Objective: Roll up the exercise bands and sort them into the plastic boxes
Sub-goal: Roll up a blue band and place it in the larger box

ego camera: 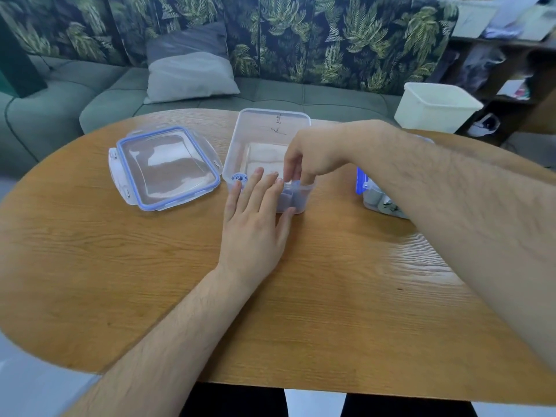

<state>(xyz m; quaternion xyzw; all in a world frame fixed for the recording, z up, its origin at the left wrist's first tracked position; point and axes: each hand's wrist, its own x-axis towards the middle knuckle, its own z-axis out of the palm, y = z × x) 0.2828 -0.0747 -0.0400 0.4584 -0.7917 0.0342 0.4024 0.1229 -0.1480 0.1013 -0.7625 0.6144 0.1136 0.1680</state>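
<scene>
A clear plastic box (255,130) stands open at the middle of the wooden table (120,266). A rolled blue exercise band (239,177) lies inside it at the near left corner. My left hand (255,221) rests flat against the box's near wall, fingers straight and reaching over the rim. My right hand (307,158) reaches down into the box from the right, its fingertips pinching a second blue band roll (293,191) at the near right corner. That roll shows only dimly through the wall.
The box's blue-rimmed lid (165,170) lies flat to the left. A second container (376,194) with a blue clip sits behind my right forearm, mostly hidden. A white tub (436,106) stands beyond the table's far right edge; a sofa runs behind.
</scene>
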